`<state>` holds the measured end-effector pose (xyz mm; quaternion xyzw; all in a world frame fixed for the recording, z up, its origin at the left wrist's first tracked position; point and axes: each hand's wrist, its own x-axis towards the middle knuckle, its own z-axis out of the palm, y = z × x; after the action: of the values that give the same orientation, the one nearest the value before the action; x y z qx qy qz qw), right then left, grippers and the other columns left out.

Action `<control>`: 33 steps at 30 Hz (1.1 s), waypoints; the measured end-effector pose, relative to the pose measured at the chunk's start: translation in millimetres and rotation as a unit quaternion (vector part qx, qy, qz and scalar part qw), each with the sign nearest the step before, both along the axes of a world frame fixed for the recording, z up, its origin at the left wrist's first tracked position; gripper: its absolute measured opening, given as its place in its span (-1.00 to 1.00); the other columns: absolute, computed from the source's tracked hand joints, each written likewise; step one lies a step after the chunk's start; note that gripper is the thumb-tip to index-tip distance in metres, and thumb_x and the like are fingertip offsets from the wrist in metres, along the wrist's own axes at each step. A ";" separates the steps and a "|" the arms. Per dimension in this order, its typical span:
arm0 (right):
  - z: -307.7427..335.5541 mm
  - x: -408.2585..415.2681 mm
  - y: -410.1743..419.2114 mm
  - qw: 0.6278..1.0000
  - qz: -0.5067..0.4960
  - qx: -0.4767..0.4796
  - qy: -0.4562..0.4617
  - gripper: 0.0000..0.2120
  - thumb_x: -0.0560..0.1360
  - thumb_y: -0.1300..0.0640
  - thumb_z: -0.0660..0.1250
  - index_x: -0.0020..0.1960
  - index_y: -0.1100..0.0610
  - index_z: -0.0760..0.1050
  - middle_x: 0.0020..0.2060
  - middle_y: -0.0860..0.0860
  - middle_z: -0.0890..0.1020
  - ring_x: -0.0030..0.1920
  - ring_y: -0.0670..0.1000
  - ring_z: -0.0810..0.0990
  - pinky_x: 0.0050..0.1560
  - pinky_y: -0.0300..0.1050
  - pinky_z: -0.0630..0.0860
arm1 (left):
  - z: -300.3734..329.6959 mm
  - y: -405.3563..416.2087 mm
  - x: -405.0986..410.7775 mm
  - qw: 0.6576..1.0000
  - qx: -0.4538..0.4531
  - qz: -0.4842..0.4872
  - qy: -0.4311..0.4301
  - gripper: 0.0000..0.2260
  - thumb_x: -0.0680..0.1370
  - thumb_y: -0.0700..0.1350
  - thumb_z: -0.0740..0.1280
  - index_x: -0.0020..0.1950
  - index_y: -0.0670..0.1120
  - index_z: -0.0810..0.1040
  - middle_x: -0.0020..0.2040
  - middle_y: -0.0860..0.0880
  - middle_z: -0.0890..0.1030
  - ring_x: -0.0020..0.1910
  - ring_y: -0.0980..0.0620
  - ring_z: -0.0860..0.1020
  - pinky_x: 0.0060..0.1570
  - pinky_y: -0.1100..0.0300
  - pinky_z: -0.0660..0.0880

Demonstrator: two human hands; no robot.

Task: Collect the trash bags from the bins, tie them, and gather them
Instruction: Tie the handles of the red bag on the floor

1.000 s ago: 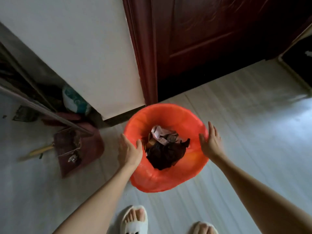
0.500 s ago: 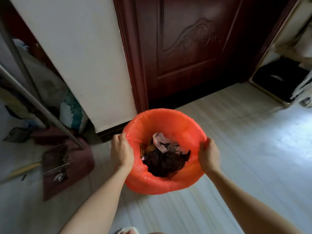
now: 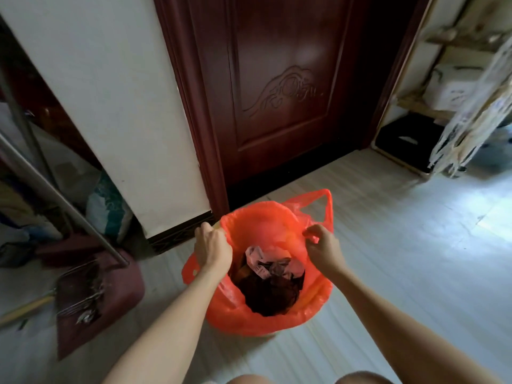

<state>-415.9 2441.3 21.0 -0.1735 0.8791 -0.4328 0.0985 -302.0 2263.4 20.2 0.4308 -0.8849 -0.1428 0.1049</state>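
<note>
One orange trash bag (image 3: 274, 234) sits low in the middle of the view on the pale floor (image 3: 401, 245), its mouth wide and its rim gathered up by two hands. Inside lie crumpled white paper (image 3: 266, 260) and a dark heap of waste (image 3: 270, 295). At the bag's nine o'clock, the left hand (image 3: 212, 252) grips the rim, its fingers curled tight round the plastic. At three o'clock, the right hand (image 3: 324, 250) pinches the rim below a handle loop (image 3: 324, 203), which stands up toward one o'clock; its fingers are curled onto the film. A second handle (image 3: 191, 268) hangs at eight o'clock. Whether a bin stands under the bag, I cannot tell. At twelve o'clock stands a dark red carved door (image 3: 282, 92). At eleven o'clock is a white wall (image 3: 116, 92). At nine o'clock lies a maroon dustpan (image 3: 97, 295) with a wooden handle. At two o'clock stands a wooden shelf (image 3: 421, 106).
</note>
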 end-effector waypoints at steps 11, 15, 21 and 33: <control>12.3 -3.7 4.7 0.979 -0.064 -0.024 -0.191 -0.40 0.46 -0.07 0.31 0.32 0.31 0.29 -0.18 0.08 0.56 -0.16 0.07 0.53 -0.31 -0.17 0.41 | 32.3 4.6 28.7 0.989 -0.024 -0.098 -0.106 -0.69 0.60 -0.05 0.16 0.31 -0.11 0.23 0.14 -0.17 0.58 0.10 -0.19 0.56 -0.06 0.02 0.45; 27.3 5.9 -1.5 0.974 0.058 0.122 -0.179 -0.71 0.48 0.01 0.30 -0.26 0.21 0.48 -0.24 0.12 0.56 -0.28 0.08 0.52 -0.32 -0.15 0.39 | 42.2 8.5 32.3 0.977 -0.117 -0.157 -0.091 -0.77 0.56 -0.18 0.23 0.22 -0.10 0.41 0.13 -0.07 0.53 0.18 -0.05 0.47 0.04 0.12 0.44; 30.6 24.2 13.4 0.903 0.137 0.162 0.374 -0.92 0.33 0.20 0.44 -0.18 0.11 0.60 0.03 0.15 0.56 0.07 0.21 0.49 -0.12 0.07 0.46 | 41.9 13.3 56.6 0.951 -0.148 -0.240 -0.124 -0.52 0.51 0.10 0.29 0.37 -0.05 0.33 0.34 -0.08 0.34 0.33 -0.11 0.31 0.05 0.08 0.50; 9.7 39.3 51.0 0.824 0.333 0.404 0.219 -0.01 0.41 -0.18 0.31 0.48 0.10 -0.33 0.16 0.16 0.53 0.22 0.15 0.38 0.19 0.00 0.30 | -2.1 37.0 106.0 0.943 -0.035 -0.220 -0.247 -0.61 0.53 -0.27 0.15 0.32 0.01 0.39 0.52 -0.09 0.02 0.41 -0.20 0.14 0.25 -0.01 0.40</control>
<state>-376.5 2492.3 30.7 -0.4902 0.8627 0.0693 0.1027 -196.0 2300.4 18.1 0.2431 -0.9602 -0.0199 -0.1361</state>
